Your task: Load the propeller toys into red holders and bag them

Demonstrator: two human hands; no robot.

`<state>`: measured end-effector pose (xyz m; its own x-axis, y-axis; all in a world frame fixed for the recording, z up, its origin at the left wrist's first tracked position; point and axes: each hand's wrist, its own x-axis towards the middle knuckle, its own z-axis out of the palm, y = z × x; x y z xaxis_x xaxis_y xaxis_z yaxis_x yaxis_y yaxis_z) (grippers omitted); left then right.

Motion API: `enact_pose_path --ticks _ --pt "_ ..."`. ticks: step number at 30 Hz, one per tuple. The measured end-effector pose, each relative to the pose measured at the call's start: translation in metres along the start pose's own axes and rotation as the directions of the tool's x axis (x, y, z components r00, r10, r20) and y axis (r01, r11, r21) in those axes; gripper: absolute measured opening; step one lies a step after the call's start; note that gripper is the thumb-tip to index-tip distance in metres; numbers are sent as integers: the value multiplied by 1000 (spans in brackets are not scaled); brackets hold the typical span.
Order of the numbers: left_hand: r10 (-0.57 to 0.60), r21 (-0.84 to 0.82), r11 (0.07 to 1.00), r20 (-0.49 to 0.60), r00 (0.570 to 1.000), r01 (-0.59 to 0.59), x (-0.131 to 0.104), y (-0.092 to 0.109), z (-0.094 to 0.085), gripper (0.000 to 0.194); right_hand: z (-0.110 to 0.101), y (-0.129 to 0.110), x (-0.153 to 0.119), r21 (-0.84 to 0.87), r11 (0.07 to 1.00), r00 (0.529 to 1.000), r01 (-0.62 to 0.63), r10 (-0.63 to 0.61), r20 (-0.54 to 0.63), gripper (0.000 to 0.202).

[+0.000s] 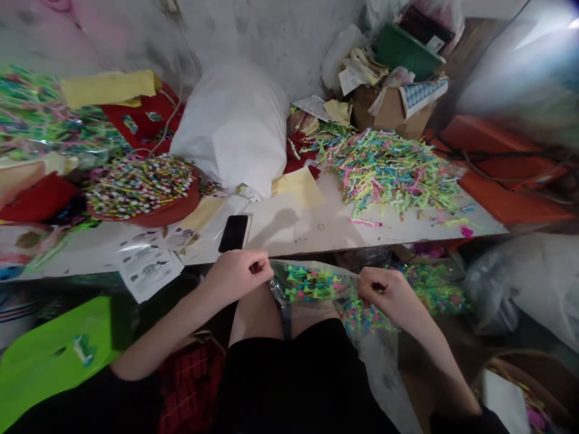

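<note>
A clear plastic bag (312, 283) with small green, pink and blue pieces in it is stretched across my lap, just below the table's front edge. My left hand (246, 271) is closed on the bag's left corner, near a black phone (234, 233) on the table. Its right part is pinched in my right hand (382, 288), and more colourful pieces (364, 316) show through the plastic below that hand.
On the table (289, 232) are a red bowl (158, 214) of small pieces, a large white sack (235, 126), a colourful heap (393, 172) and printed papers (149, 265). A green stool (54, 361) stands at lower left, and an open box (520, 367) at lower right.
</note>
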<state>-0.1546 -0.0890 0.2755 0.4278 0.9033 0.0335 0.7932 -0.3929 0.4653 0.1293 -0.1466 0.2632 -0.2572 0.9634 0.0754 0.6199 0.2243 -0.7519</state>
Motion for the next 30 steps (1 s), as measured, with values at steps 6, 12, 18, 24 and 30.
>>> enact_pose_path --ticks 6,12,18,24,30 --pt "-181 15 983 170 969 181 3 -3 42 32 16 5 1 93 995 998 -27 33 -59 29" --pt "-172 -401 791 579 797 462 9 -21 58 44 10 22 -9 127 991 987 -46 64 -148 32" --pt "-166 -655 635 403 900 411 45 14 56 25 -17 44 -28 -10 994 982 -112 109 -152 34" --pt "-175 -689 614 356 918 384 70 71 84 16 2 58 -19 -312 950 959 11 -99 -266 87" --pt "-59 -660 699 332 941 277 80 80 90 22 48 77 23 -364 929 995 65 -86 -42 78"
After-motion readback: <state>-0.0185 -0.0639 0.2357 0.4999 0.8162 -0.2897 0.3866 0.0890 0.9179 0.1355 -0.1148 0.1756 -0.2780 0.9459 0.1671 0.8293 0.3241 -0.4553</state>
